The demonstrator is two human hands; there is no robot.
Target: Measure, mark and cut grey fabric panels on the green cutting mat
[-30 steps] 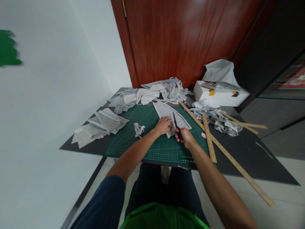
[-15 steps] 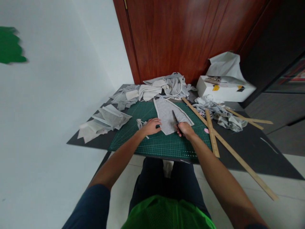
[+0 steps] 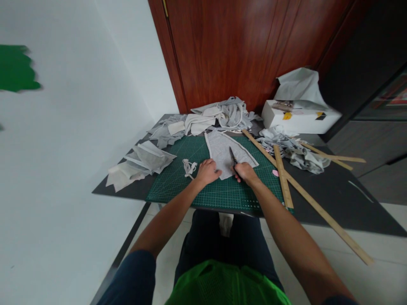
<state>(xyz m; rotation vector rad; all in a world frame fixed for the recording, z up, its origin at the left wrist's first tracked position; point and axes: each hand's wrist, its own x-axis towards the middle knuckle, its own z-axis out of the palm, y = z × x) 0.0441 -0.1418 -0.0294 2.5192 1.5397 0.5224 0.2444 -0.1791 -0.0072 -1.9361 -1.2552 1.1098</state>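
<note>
A grey fabric piece (image 3: 221, 148) with pale edging lies on the green cutting mat (image 3: 216, 195). My left hand (image 3: 207, 171) rests flat at its lower left edge, fingers and thumb apart, holding nothing. My right hand (image 3: 244, 171) is closed around dark scissors (image 3: 233, 156), whose blades point away from me over the fabric. A small tangle of white strips (image 3: 188, 167) lies on the mat to the left of my left hand.
Heaped grey and white cloth (image 3: 219, 115) runs along the table's back. Folded cloth (image 3: 148, 156) lies at the left. Wooden rulers (image 3: 311, 201), scraps (image 3: 294, 152) and a white box (image 3: 295, 120) are at the right.
My left hand has shifted right, onto the lower left edge of the grey fabric, uncovering more of the white strips. My right hand still holds the scissors in nearly the same place.
</note>
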